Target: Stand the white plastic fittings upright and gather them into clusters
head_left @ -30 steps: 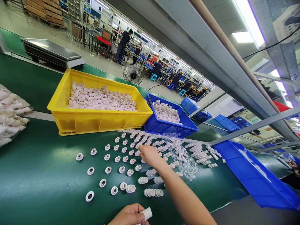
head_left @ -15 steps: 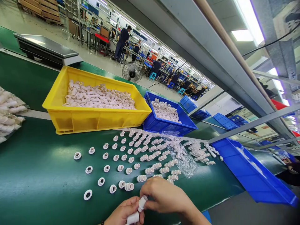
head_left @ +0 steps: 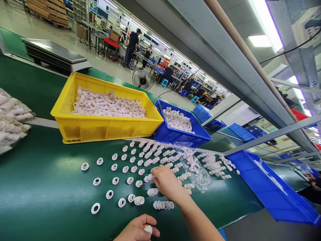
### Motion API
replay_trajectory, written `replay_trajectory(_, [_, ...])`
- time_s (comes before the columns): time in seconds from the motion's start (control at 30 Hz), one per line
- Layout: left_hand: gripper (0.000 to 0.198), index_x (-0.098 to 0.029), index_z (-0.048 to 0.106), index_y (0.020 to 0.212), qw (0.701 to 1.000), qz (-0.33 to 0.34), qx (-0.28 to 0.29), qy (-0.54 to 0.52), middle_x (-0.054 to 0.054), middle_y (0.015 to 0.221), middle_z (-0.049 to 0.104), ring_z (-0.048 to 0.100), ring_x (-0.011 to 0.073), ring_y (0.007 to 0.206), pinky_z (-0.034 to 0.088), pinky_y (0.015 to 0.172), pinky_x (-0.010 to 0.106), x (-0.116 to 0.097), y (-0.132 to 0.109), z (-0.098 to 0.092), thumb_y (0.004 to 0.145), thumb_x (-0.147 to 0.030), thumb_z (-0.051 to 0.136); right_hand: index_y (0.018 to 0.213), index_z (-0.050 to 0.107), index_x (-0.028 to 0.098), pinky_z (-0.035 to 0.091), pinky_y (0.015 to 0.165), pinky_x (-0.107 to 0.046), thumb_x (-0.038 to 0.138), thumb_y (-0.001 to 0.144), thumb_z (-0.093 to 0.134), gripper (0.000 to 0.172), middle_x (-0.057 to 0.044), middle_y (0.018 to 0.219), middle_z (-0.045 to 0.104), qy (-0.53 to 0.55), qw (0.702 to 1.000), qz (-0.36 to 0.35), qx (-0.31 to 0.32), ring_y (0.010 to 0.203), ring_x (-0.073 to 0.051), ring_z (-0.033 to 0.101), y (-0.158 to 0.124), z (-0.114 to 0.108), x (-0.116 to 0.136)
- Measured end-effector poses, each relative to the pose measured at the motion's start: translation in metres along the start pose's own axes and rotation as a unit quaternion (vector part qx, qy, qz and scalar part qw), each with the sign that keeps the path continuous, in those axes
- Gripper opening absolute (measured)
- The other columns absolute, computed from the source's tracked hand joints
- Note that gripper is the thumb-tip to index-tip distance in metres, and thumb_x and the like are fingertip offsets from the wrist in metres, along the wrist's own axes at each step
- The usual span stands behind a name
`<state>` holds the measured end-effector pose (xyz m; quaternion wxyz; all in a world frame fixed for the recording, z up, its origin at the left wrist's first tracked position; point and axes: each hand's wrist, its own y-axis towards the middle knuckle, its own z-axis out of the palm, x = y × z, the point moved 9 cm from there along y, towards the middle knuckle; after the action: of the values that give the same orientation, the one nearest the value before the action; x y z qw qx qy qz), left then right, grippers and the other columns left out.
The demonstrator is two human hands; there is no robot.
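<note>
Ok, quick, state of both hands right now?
Left hand: holding a white tube, fingers loosely curled.
Right hand: fingertips at a white fitting on the table; can't tell if closed on it.

A pale, glossy floor [head_left: 105, 70] crosses the upper left of the frame, past a wooden stack [head_left: 56, 15] near the corner. Around top centre are a red-topped table [head_left: 111, 43], a fan [head_left: 142, 79] and turquoise stools [head_left: 164, 82]. A grey beam [head_left: 215, 40] slants beneath bright ceiling lights [head_left: 267, 21], upper right; a green counter [head_left: 50, 187] fills the lower left.
</note>
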<state>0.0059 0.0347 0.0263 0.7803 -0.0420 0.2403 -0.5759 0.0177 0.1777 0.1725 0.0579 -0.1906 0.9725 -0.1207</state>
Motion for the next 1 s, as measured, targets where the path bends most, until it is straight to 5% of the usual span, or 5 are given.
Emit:
replay_trajectory(0.23, [0.08, -0.008, 0.045, 0.102, 0.999, -0.017, -0.022, -0.04, 0.018, 0.09, 0.064, 0.047, 0.0061, 0.046, 0.027, 0.053, 0.02, 0.002, -0.004, 0.0, 0.04, -0.045, 0.079, 0.071, 0.057, 0.016, 0.032, 0.066, -0.027, 0.016, 0.079, 0.053, 0.009, -0.003, 0.074, 0.061, -0.043, 0.999, -0.024, 0.022, 0.075, -0.017, 0.051, 0.008, 0.014, 0.002])
replay_trajectory(0.47, [0.065, -0.011, 0.045, 0.091, 0.999, 0.022, -0.011, -0.029, 0.012, 0.07, 0.067, 0.044, 0.0057, 0.035, 0.016, 0.04, 0.019, -0.007, -0.006, 0.006, 0.052, -0.059, 0.068, 0.071, 0.058, 0.015, 0.034, 0.067, -0.028, 0.018, 0.08, 0.052, 0.011, -0.004, 0.073, 0.061, -0.05, 0.998, -0.015, 0.046, 0.074, -0.018, 0.052, 0.014, 0.028, -0.001])
replay_trajectory(0.7, [0.054, -0.014, 0.048, 0.082, 0.998, 0.058, -0.017, -0.015, 0.005, 0.053, 0.062, 0.038, 0.0058, 0.029, 0.012, 0.034, 0.019, -0.016, -0.01, 0.01, 0.057, -0.059, 0.063, 0.088, 0.058, 0.017, 0.033, 0.074, -0.028, 0.022, 0.077, 0.059, 0.012, -0.004, 0.09, 0.055, 0.052, 0.997, -0.041, -0.043, 0.086, -0.018, 0.045, -0.018, -0.005, 0.021])
replay_trajectory(0.83, [0.042, -0.016, 0.048, 0.069, 0.993, 0.087, -0.07, -0.031, -0.005, 0.038, 0.046, 0.031, 0.0051, 0.028, 0.014, 0.034, 0.02, -0.015, -0.008, -0.004, 0.058, -0.053, 0.065, 0.069, 0.057, 0.017, 0.032, 0.068, -0.025, 0.033, 0.079, 0.057, 0.018, -0.001, 0.073, 0.055, 0.116, 0.979, -0.161, 0.041, 0.074, -0.014, 0.046, -0.049, -0.005, 0.061])
replay_trajectory(1.0, [0.031, -0.016, 0.051, 0.065, 0.984, 0.151, -0.094, -0.009, -0.002, 0.054, 0.052, 0.045, 0.0103, 0.052, 0.033, 0.05, 0.022, -0.024, -0.011, -0.012, 0.058, -0.038, 0.071, 0.089, 0.059, 0.019, 0.034, 0.066, -0.025, 0.039, 0.077, 0.06, 0.023, 0.0, 0.079, 0.061, 0.135, 0.96, -0.204, 0.133, 0.072, -0.015, 0.051, -0.061, 0.009, 0.09])
